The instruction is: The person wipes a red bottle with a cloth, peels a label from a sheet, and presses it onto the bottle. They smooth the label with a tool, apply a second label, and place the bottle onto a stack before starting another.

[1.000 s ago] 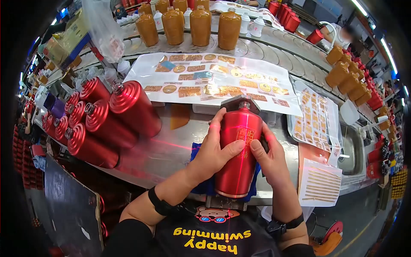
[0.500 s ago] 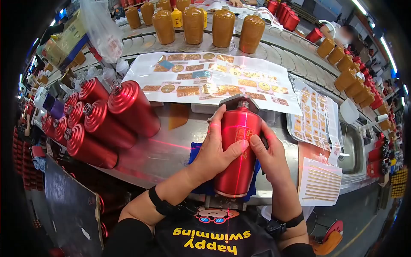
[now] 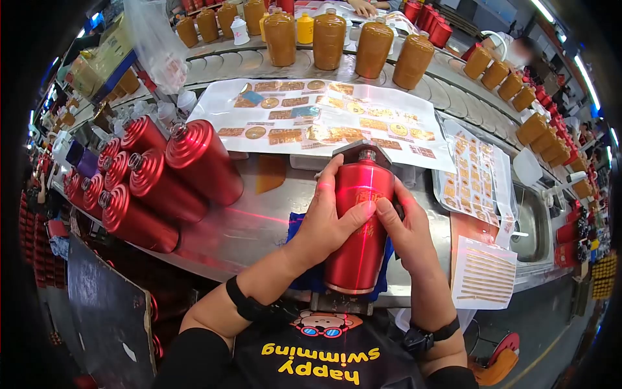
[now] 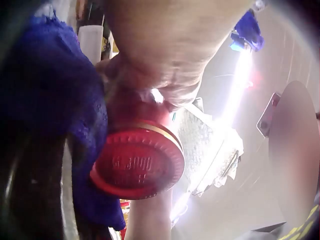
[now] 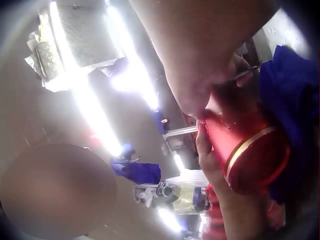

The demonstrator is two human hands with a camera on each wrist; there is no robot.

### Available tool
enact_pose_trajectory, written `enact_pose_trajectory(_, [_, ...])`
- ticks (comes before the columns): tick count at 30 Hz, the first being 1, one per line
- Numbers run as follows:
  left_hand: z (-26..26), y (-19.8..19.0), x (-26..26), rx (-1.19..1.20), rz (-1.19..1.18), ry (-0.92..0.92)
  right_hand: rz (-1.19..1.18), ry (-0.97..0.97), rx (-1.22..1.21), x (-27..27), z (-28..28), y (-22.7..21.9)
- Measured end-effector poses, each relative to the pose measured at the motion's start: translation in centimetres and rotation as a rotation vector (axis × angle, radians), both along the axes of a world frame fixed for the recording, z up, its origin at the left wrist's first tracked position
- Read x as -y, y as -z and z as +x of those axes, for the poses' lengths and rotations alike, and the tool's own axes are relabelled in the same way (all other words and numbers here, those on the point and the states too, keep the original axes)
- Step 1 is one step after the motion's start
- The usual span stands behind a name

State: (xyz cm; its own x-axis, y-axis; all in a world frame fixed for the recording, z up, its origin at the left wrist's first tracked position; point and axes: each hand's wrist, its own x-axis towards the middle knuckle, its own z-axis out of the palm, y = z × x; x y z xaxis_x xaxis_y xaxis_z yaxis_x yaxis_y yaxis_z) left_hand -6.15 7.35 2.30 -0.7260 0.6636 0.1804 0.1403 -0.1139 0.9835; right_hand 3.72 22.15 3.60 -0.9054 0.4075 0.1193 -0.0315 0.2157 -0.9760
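Observation:
A red metallic bottle [image 3: 353, 262] with gold characters [image 3: 367, 196] on its front lies tilted before the person, neck pointing away, over a blue cloth [image 3: 382, 285]. The left hand [image 3: 321, 223] grips its left side, and the right hand [image 3: 414, 236] grips the other. Both thumbs press on the front, close together, covering part of the lettering. Behind the neck is a dark angular holder [image 3: 353, 154]. The left wrist view shows the embossed bottle base [image 4: 140, 165]; a gold band [image 5: 250, 147] rings the lower end in the right wrist view.
Several red bottles [image 3: 204, 162] stand at the left. A sheet of gold decals [image 3: 220, 107] lies beyond the hands, with another decal sheet [image 3: 476, 168] and a striped sheet [image 3: 486, 275] at right. Brown bottles [image 3: 329, 42] line the conveyor [image 3: 421, 97]; a sink [image 3: 534, 227] is far right.
Both thumbs have slid slightly up the bottle's front, toward its neck. The brown bottles on the conveyor have moved right, and small yellow bottles have come into view among them.

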Motion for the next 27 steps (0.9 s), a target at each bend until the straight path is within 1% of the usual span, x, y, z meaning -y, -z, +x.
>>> enact_pose_trajectory(1, [0.0, -0.1, 0.0, 0.01, 0.001, -0.001, -0.003, 0.003, 0.005, 0.0, 0.0, -0.1])
enact_pose_trajectory(4, [0.0, -0.1, -0.1, 0.023, -0.001, -0.003, -0.109, 0.002, 0.025, 0.0, 0.4, -0.1])
enact_pose_trajectory(6, [0.0, 0.0, -0.1, 0.012, -0.006, -0.01, -0.032, -0.016, 0.009, -0.1, 0.7, 0.1])
enact_pose_trajectory(9, [0.2, -0.4, 0.5, 0.169, 0.104, 0.086, 0.042, -0.033, -0.001, -0.1, 1.0, 0.1])
enact_pose_trajectory(12, [0.4, 0.1, 0.8, 0.079, 0.081, 0.085, 0.04, -0.034, -0.003, 0.2, 1.0, -0.1])
enact_pose_trajectory(16, [0.4, 0.5, 0.9, 0.03, 0.041, 0.065, 0.001, -0.03, 0.007, 0.1, 1.1, 0.0])
enact_pose_trajectory(18, [0.1, 1.1, 0.9, -0.015, 0.047, 0.06, -0.05, -0.021, 0.053, 0.0, 1.2, -0.4])
enact_pose_trajectory(20, [-0.6, 1.1, 1.1, 0.083, 0.04, 0.12, -0.071, -0.029, 0.074, 0.2, 1.5, -0.8])
enact_pose_trajectory(21, [-0.5, 0.6, 1.1, 0.152, 0.094, 0.156, -0.081, -0.032, 0.085, 0.3, 1.6, -1.0])
enact_pose_trajectory(22, [-0.4, 0.5, 1.1, 0.141, 0.09, 0.159, -0.094, -0.04, 0.063, 0.8, 1.6, -1.8])
enact_pose_trajectory(25, [-0.3, 0.2, 1.1, 0.114, 0.082, 0.16, 0.005, -0.057, 0.0, 0.5, 1.4, -0.4])
enact_pose_trajectory(27, [-0.3, 0.3, 1.1, 0.118, 0.081, 0.157, -0.046, -0.044, 0.043, 0.5, 1.5, -0.9])
